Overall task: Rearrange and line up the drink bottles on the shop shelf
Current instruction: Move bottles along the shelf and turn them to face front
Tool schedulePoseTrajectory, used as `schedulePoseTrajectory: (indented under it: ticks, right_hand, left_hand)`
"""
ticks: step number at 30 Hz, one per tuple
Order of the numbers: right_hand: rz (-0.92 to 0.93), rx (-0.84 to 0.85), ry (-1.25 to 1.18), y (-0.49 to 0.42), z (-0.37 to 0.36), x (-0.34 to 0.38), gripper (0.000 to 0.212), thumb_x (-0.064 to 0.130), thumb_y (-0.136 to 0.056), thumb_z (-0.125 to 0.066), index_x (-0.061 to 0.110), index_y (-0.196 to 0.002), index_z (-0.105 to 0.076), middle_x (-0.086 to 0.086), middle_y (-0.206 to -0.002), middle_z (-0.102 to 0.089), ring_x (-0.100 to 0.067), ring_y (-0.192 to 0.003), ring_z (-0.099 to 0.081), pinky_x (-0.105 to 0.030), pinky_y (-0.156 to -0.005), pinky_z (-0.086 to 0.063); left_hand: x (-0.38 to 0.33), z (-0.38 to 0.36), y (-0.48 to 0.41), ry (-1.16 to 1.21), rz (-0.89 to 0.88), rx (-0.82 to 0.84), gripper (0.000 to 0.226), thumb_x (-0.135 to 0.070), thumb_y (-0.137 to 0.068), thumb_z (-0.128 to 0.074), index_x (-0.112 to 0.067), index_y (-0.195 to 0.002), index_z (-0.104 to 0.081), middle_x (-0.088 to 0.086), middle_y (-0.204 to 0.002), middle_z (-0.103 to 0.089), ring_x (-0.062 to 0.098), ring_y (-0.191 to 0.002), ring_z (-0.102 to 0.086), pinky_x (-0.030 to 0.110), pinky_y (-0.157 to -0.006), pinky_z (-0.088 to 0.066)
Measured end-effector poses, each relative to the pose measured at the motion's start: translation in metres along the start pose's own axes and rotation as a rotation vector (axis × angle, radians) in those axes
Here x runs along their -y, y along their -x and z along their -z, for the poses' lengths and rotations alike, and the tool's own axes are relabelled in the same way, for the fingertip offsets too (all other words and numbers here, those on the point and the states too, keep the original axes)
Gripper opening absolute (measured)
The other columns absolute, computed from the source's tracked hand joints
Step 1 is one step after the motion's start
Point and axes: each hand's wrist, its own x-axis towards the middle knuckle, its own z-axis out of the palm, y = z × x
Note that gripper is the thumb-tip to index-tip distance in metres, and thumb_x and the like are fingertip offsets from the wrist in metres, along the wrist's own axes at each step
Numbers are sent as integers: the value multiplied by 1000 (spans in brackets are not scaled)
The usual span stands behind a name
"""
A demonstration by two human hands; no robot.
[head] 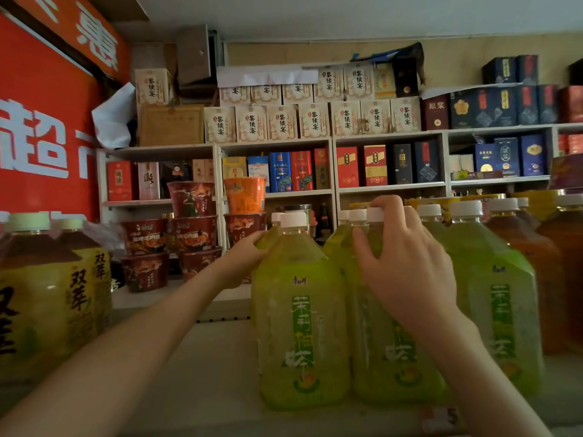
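**Both hands on the green tea bottles**

The right hand's fingers [389, 205] are spread and curl over the white cap [375, 215] of the middle green bottle [378, 357], thumb splayed on its shoulder. The right hand [407, 269] covers its neck. Just left stands the front green bottle [299, 326]. Behind that one, the left hand [246, 263] touches the rear green bottle [270, 238] at the shoulder, its fingers hidden. All stand on the shelf [205, 373]. Yellow bottles [47, 294] stand well left of both hands.

"双萃" on yellow bottles [79, 288]; "黎侯宴" on cream boxes [282, 123]; "原浆" on maroon box [436, 111].
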Motion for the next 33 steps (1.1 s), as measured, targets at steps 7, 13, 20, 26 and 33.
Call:
schedulePoseTrajectory:
  ticks: [7,13,20,26,33]
  right_hand:
    - [-7,-22,4,2,-1,1,37,44,-90,-39,21,-119,-42,4,-99,-55,-9,-71,-48,-10,-47,-22]
    - [-13,-26,-12,2,-1,1,33,41,-92,-41,22,-118,-40,4,-97,-52,-10,-72,-47,-10,-48,-21]
    - [-21,-13,-26,4,2,1,37,40,-93,-43,20,-124,-40,0,-109,-55,-14,-87,-55,-22,-62,-38]
    - [-119,22,20,15,10,18,65,46,-94,-40,21,-149,-15,-8,-154,-19,-23,-142,-11,-42,-114,-10]
    - [116,-181,-300,47,19,105,57,27,-88,-50,14,-141,-34,-12,-149,-28,-24,-139,-16,-43,-110,-17]
  left_hand:
    - [-7,-11,-8,205,68,-44,34,-27,-75,-70,-11,-104,-68,1,-69,-72,15,-62,-69,26,-56,-54]
    - [-26,-8,2,97,138,143,45,-42,-67,-74,-15,-102,-67,8,-89,-74,21,-80,-72,29,-61,-56]
    - [-48,-21,34,168,223,99,36,-31,-80,-69,-9,-108,-65,12,-99,-73,25,-90,-70,37,-72,-58]
    - [-59,-13,96,2,194,-237,19,-28,-97,-48,-18,-108,-61,2,-114,-62,18,-98,-59,34,-85,-50]
    - [-61,8,201,-135,-54,-358,41,-42,-94,-50,-38,-135,-46,-23,-110,-47,-14,-88,-46,9,-68,-36]
